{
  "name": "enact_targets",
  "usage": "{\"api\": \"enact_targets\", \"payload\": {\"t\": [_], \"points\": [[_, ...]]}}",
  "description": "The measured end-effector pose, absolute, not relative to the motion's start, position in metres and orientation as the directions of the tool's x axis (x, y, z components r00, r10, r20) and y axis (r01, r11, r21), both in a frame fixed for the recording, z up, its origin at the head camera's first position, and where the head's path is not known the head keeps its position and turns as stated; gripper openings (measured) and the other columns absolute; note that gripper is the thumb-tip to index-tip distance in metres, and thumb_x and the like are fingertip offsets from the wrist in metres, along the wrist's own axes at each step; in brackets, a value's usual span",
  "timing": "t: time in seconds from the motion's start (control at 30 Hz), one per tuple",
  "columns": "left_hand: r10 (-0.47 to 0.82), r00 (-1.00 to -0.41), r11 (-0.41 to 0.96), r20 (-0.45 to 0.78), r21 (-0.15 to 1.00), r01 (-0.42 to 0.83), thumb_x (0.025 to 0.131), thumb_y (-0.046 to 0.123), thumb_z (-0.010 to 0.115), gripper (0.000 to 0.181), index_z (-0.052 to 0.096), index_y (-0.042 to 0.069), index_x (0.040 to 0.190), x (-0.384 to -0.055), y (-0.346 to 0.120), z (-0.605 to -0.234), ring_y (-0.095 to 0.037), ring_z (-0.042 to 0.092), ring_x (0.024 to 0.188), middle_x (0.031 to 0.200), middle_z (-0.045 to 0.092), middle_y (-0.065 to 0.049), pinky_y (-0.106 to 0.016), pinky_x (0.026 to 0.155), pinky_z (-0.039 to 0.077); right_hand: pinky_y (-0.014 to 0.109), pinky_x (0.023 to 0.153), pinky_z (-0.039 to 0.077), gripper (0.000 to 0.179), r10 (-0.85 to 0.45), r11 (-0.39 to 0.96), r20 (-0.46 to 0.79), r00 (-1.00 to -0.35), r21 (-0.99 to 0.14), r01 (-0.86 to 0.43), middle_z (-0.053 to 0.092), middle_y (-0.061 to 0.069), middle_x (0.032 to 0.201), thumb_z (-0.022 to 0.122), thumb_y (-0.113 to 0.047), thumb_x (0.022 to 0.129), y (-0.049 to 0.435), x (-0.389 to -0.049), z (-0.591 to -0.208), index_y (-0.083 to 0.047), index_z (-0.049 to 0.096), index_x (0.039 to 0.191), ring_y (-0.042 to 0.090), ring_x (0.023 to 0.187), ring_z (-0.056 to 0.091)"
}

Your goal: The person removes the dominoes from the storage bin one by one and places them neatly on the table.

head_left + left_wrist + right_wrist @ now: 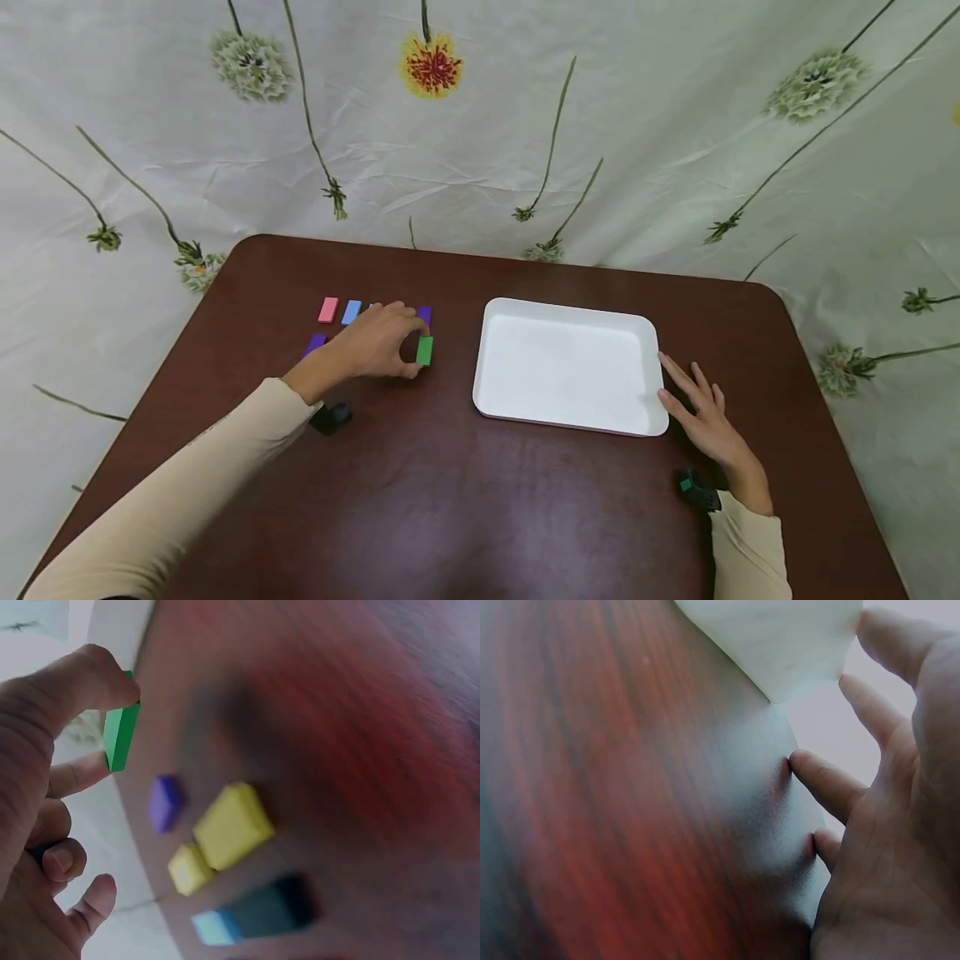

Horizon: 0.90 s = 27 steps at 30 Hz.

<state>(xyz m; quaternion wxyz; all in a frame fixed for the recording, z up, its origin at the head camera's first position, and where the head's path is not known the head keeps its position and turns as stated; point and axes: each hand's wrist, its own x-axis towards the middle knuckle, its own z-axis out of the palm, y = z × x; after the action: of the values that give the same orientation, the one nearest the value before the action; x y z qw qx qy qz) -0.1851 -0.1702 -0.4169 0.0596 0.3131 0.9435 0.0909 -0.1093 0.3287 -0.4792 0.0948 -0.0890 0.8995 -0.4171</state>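
Observation:
My left hand (375, 342) pinches a small green block (424, 351) between thumb and index finger, left of the white tray (570, 367). In the left wrist view the green block (121, 736) is held by its two ends, above the table. Below it there lie a purple block (164, 803), a larger yellow block (234, 826) and a smaller yellow one (190, 870). My right hand (708, 421) has its fingers spread at the tray's right rim. In the right wrist view, thumb and index fingertip are at the tray's wall (780, 645), the other fingertips on the table.
A pink block (327, 310) and a blue block (352, 312) lie at the back left of the brown table (450, 508). One purple block (425, 316) is just behind the green one; another purple block (314, 343) shows beside the left wrist. A flowered cloth (480, 125) hangs behind.

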Motion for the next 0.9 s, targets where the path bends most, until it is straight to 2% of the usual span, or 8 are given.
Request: {"api": "enact_targets", "payload": {"t": [0.2,0.7,0.8,0.9], "points": [[0.575,-0.815,0.807,-0.071,0.211,0.552,0.076,0.036,0.082,0.049,0.072,0.007,0.114,-0.188,-0.176,-0.431,-0.029,0.06,0.104,0.107,0.069,-0.008,-0.05,0.082,0.048,0.073,0.106,-0.019,0.065,-0.233,0.638,-0.092,-0.968,-0.765,-0.081,0.014,0.022,0.166,0.049,-0.029,0.105,0.334,-0.108,-0.481,-0.022,0.018,0.162,0.052,0.149,-0.013],[0.566,-0.815,0.819,-0.128,0.203,0.537,0.081,0.037,0.077,0.051,0.069,0.006,0.121,-0.191,-0.181,-0.443,-0.026,0.059,0.1,0.107,0.067,-0.007,-0.043,0.079,0.047,0.073,0.106,-0.019,0.064,-0.235,0.636,-0.093,-0.967,-0.767,-0.081,0.014,0.022,0.166,0.05,-0.03,0.105,0.33,-0.111,-0.479,-0.023,0.019,0.162,0.052,0.149,-0.012],[0.568,-0.817,0.814,-0.099,0.213,0.54,0.08,0.038,0.078,0.055,0.067,0.007,0.124,-0.19,-0.182,-0.444,-0.027,0.058,0.103,0.11,0.066,-0.008,-0.045,0.081,0.048,0.073,0.106,-0.019,0.065,-0.241,0.637,-0.097,-0.966,-0.767,-0.082,0.015,0.022,0.165,0.05,-0.029,0.105,0.331,-0.112,-0.478,-0.023,0.019,0.162,0.052,0.149,-0.012],[0.58,-0.815,0.794,-0.01,0.233,0.562,0.081,0.04,0.079,0.059,0.065,0.007,0.128,-0.189,-0.183,-0.445,-0.027,0.054,0.097,0.102,0.062,-0.007,-0.043,0.077,0.045,0.073,0.107,-0.018,0.064,-0.237,0.637,-0.101,-0.966,-0.767,-0.077,0.016,0.023,0.165,0.049,-0.029,0.106,0.334,-0.113,-0.475,-0.024,0.018,0.162,0.052,0.15,-0.012]]}}
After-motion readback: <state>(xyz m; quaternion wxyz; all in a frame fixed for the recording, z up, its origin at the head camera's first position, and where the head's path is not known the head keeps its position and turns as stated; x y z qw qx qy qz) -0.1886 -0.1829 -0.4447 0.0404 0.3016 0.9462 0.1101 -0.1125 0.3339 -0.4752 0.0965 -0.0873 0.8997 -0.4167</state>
